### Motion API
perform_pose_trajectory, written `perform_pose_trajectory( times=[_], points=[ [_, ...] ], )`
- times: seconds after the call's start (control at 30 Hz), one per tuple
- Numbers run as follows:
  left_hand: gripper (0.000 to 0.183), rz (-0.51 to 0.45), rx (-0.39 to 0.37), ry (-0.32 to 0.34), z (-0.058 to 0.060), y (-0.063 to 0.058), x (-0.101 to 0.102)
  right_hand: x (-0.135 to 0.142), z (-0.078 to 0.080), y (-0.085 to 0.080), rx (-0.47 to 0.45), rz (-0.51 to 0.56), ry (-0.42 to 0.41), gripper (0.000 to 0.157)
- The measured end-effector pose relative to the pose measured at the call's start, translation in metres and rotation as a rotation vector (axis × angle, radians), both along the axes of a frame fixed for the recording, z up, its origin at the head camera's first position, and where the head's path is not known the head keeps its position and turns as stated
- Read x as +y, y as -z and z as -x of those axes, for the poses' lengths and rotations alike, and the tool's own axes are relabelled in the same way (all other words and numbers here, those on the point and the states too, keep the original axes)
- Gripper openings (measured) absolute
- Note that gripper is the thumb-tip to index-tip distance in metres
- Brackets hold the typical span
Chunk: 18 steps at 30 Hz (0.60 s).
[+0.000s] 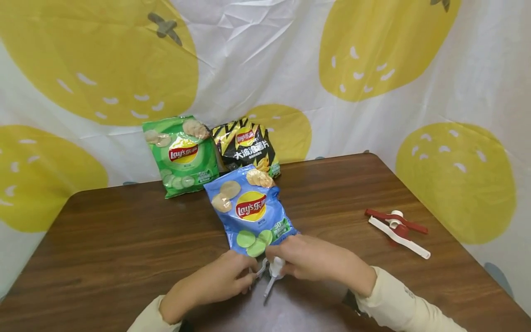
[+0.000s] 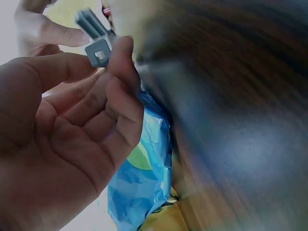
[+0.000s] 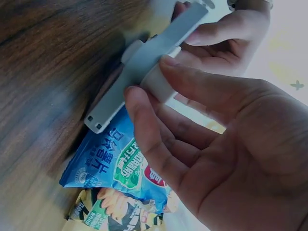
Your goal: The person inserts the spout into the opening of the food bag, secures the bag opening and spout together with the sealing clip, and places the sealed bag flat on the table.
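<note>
A white bag sealing clip with a round spout cap (image 3: pixel 160 85) is held between both hands over the near side of the table. My left hand (image 1: pixel 220 276) pinches one arm's end, with its square hole showing between thumb and forefinger in the left wrist view. Thumb and forefinger of my right hand (image 1: pixel 307 258) grip the clip around the cap. The clip (image 1: pixel 274 272) is spread apart in the head view, its two arms at an angle. Just beyond the hands lies a blue Lay's chip bag (image 1: pixel 249 207), its lower edge partly hidden by them.
A green Lay's bag (image 1: pixel 182 159) and a black and yellow Lay's bag (image 1: pixel 248 147) lean against the patterned curtain (image 1: pixel 265 55) at the back. A second sealing clip (image 1: pixel 400 236), red and white, lies opened at the table's right side.
</note>
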<state>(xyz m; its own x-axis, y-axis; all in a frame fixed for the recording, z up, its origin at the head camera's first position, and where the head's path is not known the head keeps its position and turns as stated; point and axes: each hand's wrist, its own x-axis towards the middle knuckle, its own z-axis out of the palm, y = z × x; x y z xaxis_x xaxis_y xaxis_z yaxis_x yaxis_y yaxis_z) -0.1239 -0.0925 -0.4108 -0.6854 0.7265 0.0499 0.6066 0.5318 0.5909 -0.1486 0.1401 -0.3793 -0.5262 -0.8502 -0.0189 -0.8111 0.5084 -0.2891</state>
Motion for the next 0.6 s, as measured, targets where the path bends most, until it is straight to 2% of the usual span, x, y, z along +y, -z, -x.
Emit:
perform_pose_trajectory(
  times=[0.23, 0.33, 0.43, 0.6],
  points=[
    [0.005, 0.105, 0.256, -0.09, -0.001, 0.006, -0.002, 0.004, 0.0, -0.003, 0.031, -0.034, 0.027, 0.023],
    [0.009, 0.142, 0.316, -0.13, -0.001, 0.009, -0.002, 0.006, 0.0, -0.007, 0.092, -0.046, 0.051, 0.024],
    [0.017, 0.176, 0.381, -0.178, -0.003, 0.01, -0.001, 0.008, 0.001, -0.01, 0.128, -0.018, 0.068, 0.018],
    [0.023, 0.23, 0.472, -0.259, -0.006, 0.003, -0.001, 0.015, 0.007, -0.019, 0.11, 0.06, 0.112, 0.012]
  ],
)
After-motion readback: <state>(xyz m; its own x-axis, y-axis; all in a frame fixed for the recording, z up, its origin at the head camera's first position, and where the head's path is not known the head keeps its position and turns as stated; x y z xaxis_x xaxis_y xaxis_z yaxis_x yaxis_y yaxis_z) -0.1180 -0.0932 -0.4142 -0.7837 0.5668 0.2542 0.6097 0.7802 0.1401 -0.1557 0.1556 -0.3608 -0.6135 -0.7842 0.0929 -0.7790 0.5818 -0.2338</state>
